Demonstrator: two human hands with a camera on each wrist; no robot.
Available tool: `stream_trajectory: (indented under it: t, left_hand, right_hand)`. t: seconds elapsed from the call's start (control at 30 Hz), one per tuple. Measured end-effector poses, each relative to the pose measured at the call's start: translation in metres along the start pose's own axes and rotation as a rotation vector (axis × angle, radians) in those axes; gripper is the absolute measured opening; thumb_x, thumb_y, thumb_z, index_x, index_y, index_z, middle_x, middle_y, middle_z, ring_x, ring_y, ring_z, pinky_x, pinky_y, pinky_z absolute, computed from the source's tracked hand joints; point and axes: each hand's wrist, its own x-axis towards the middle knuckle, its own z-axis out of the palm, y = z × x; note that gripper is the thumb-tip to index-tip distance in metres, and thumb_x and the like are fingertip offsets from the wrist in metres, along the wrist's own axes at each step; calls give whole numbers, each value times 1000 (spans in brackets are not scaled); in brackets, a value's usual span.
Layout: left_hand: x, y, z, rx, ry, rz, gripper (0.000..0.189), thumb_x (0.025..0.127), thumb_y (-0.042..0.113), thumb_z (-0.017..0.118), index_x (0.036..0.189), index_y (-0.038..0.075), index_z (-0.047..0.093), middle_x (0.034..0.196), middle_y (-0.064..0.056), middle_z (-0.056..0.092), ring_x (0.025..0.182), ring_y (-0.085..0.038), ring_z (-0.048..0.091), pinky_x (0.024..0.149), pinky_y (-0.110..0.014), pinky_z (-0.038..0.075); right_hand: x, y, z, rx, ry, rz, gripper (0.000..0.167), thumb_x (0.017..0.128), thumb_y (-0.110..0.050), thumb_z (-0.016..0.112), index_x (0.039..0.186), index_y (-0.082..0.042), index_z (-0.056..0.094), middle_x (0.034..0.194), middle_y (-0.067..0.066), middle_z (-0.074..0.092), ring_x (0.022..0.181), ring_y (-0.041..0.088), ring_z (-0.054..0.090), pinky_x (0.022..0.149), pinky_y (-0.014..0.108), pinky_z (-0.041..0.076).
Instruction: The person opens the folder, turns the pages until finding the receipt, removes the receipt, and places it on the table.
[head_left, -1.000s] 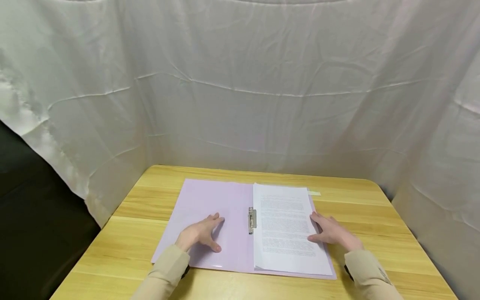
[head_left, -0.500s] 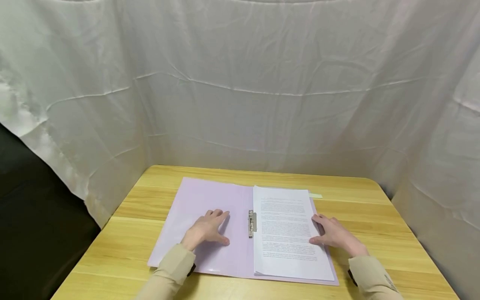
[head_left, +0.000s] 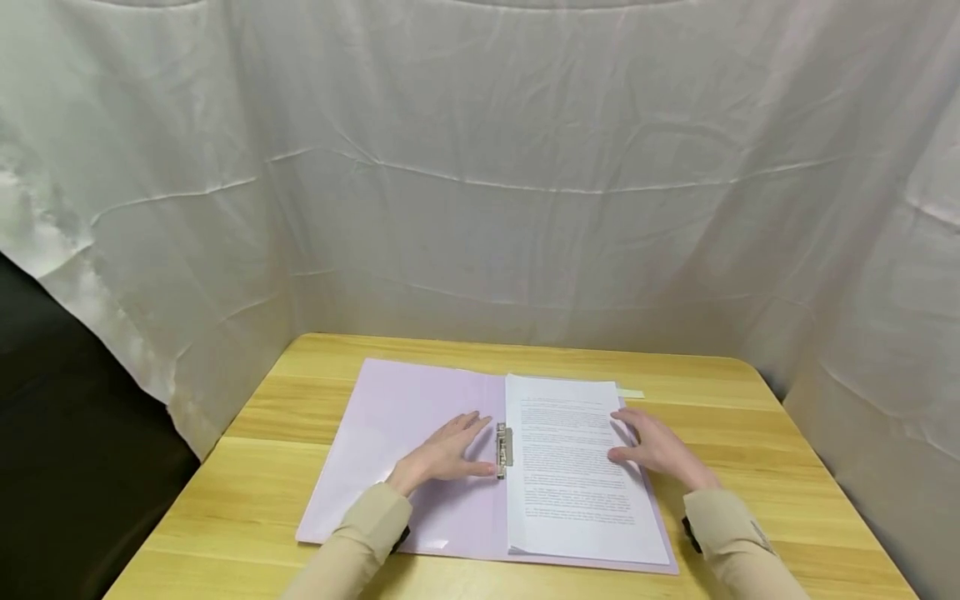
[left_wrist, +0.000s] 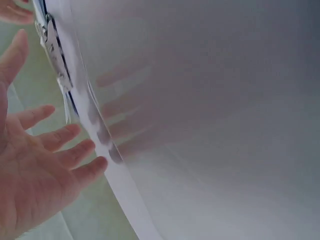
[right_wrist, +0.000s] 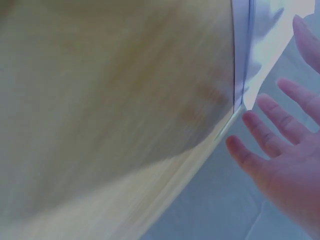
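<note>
lilac folder (head_left: 420, 400) lies unfolded on the table (head_left: 757, 442), printed sheets (head_left: 573, 500) on its right half, left hand (head_left: 448, 452) spread wide beside the metal clip (head_left: 505, 450), right hand (head_left: 656, 447) spread at the sheets' outer edge.

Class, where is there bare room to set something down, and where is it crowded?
Free: the tabletop left of the lilac folder, and between the right hand and the tabletop's right edge. Crowded: the folder, with the left hand over it by the metal clip and white papers on its right half.
</note>
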Motion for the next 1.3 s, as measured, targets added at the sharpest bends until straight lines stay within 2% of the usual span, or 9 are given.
stream_trajectory:
  t: [0.17,0.37,0.53,0.83,1.03,1.17,1.3]
  left_hand:
    - [9,6,8,-59,-50,-23,92,92,53,67,160,9,23,167,-22,19,156,-40,19,126,-63,16]
    - [15,10,11,-90,-82,-43,97,88,50,72,161,10,21,168,-21,17,157,-42,13,123,-70,8]
    - [16,9,10,-86,-113,-48,97,88,47,73,160,7,23,168,-17,19,157,-41,12,124,-69,6]
    - [19,4,4,-78,-181,-27,97,88,47,72,161,8,21,170,-13,18,158,-36,12,126,-66,4]
    - [20,3,3,-89,-192,-19,96,88,45,73,161,10,21,169,-13,18,158,-37,11,125,-66,4]
    - [18,3,4,-86,-183,-15,97,88,46,73,161,9,21,169,-14,18,158,-37,11,125,-66,4]
    - [17,4,6,-66,-167,-10,100,87,48,74,161,7,21,169,-15,18,158,-37,13,125,-67,6]
  right_hand:
    - [13,6,3,24,22,-4,73,82,-28,83,136,11,53,144,38,48,133,57,45,110,68,38]
    - [31,12,3,68,47,-15,72,83,-24,82,136,13,52,144,38,47,135,57,42,113,68,36]
    - [39,13,3,73,29,20,71,84,-24,81,138,10,52,148,36,45,139,56,38,115,68,33]
    - [44,16,5,60,36,-2,68,83,-22,81,136,12,53,147,39,43,137,58,38,115,69,31]
    - [50,19,5,63,25,12,66,87,-22,77,137,13,51,149,40,39,138,59,37,115,69,31]
    - [57,21,6,70,7,50,67,91,-20,73,142,12,46,154,38,32,142,58,31,119,68,26]
    - [64,22,8,64,1,60,68,92,-21,71,143,13,43,153,39,34,142,58,31,119,68,25]
